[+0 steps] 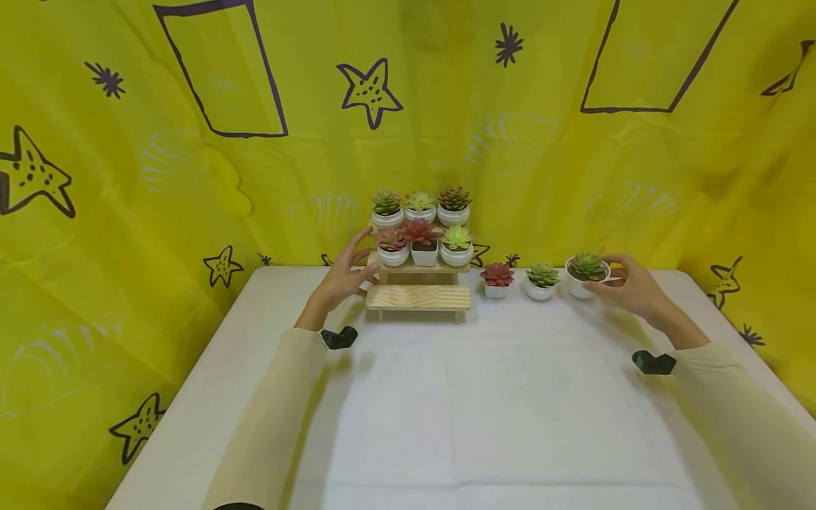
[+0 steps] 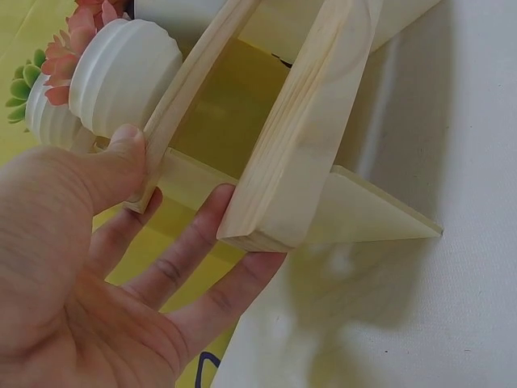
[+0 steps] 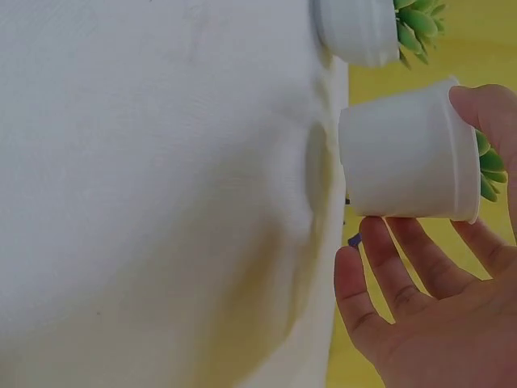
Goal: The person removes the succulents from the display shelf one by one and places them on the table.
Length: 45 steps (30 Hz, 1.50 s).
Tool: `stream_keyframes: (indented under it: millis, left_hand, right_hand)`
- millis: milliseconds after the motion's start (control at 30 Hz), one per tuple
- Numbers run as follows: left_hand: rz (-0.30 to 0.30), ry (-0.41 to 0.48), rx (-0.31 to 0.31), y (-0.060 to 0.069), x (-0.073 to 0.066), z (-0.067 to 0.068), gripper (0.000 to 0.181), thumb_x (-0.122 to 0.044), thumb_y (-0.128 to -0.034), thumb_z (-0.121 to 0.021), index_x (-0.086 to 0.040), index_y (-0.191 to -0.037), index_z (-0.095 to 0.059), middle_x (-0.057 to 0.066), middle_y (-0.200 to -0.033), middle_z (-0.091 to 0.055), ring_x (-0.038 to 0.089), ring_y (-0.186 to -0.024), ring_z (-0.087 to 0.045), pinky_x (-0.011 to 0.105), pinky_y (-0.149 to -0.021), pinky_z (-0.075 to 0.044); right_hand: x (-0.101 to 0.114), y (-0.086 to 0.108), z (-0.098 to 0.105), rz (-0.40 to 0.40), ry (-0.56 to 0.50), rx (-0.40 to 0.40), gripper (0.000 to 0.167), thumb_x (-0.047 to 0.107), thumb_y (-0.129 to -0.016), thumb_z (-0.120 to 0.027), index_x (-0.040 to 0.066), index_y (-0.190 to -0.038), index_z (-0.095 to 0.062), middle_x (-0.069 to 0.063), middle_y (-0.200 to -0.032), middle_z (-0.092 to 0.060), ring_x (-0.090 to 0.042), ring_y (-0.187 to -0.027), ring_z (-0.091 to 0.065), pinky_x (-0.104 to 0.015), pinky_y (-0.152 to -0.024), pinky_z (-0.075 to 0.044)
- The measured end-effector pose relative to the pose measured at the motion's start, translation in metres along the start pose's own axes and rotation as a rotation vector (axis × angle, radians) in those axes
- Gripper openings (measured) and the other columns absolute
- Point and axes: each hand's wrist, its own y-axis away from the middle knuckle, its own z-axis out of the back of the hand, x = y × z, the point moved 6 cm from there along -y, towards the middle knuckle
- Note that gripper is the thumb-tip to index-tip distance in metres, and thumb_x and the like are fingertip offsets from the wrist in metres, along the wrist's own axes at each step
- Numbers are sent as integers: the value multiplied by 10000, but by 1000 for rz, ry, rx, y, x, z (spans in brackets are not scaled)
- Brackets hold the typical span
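Yellow curtain [image 1: 440,156]: patterned with dark line drawings; hangs behind everything, probably as a backdrop
White-covered table [image 1: 510,425]: stand and loose pots sit along its far part — perhaps so both arms can work from the near side
Cream sleeves [image 1: 268,411]: reach forward, well apart, one toward each end of the display
Wooden stand [image 1: 417,297]: three steps, left of the loose pots; the rise presumably lets each row show above the next
Right hand [image 1: 631,287]: pinches the rightmost pot, thumb at the rim, fingers against the wall — a grip that leaves the leaves uncrushed
Left hand [image 1: 343,280]: clamped on the stand's left end, thumb and forefinger about the middle step, other fingers touching the lowest; likely to steady it
Top-step succulents [image 1: 420,202]: three, side by side in white pots
Middle-step succulents [image 1: 392,248]: three more; the centre pot squarish, its neighbours round
Held succulent [image 1: 579,288]: green, in a plain white pot at the row's right end; whether its base touches the cloth, I cannot tell
Green succulent [image 1: 541,280]: upright in a round pot, just beside the held one
Red succulent [image 1: 496,280]: in a squarish pot, nearest the stand
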Motion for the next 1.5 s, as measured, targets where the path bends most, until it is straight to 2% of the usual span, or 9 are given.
stream_keyframes:
  millis: [133, 367, 667, 900, 1233, 1500]
  left_hand:
    - [5, 1, -3, -1, 1, 0, 760, -137, -1060, -588, -424, -1632, -177, 186, -1648, -283, 547, -1101, -608, 499, -698, -595]
    - [1, 1, 0, -2, 3, 1, 758, -142, -1061, -586, -426, -1631, -176, 194, -1649, -276, 563, -1103, -602, 503, -702, -590]
    - [10, -8, -9, -2, 3, 2, 754, -159, -1058, -595, -445, -1624, -187, 168, -1648, -290, 512, -1095, -623, 512, -720, -599]
    - [-2, -17, -11, -3, 3, 2, 757, -143, -1059, -590, -430, -1630, -184, 171, -1623, -336, 497, -1072, -630, 473, -680, -598]
    - [10, -26, -18, -2, 1, 2, 757, -157, -1056, -600, -449, -1621, -190, 163, -1639, -314, 461, -1058, -651, 488, -689, -603]
    - [10, -20, -12, -2, 2, 1, 755, -149, -1058, -594, -436, -1625, -188, 178, -1647, -293, 513, -1086, -632, 487, -685, -598]
  right_hand:
    - [-5, -1, -3, -8, 5, 10, 887, 405, -984, -704, -57, -1568, -221, -398, -1416, -435, -538, -1266, -490, -139, -719, -473]
    - [-14, -6, -8, -30, -13, 33, 931, 427, -974, -712, -20, -1603, -191, -396, -1449, -419, -474, -1254, -499, -196, -740, -534]
    - [-20, -5, -5, -93, -24, 135, 981, 461, -1001, -659, 0, -1632, -65, -439, -1566, -196, -570, -1426, -272, -183, -787, -508]
    - [-19, -3, -4, -92, -43, 167, 977, 450, -1013, -645, 20, -1638, -30, -431, -1589, -137, -585, -1448, -222, -237, -841, -532]
    - [-19, -2, -5, -83, -51, 165, 947, 432, -1023, -636, 22, -1638, -45, -424, -1574, -195, -557, -1410, -312, -206, -811, -525]
    - [-23, -4, -7, -96, -51, 164, 922, 389, -1042, -618, 3, -1634, -26, -434, -1572, -188, -542, -1380, -368, -227, -832, -534]
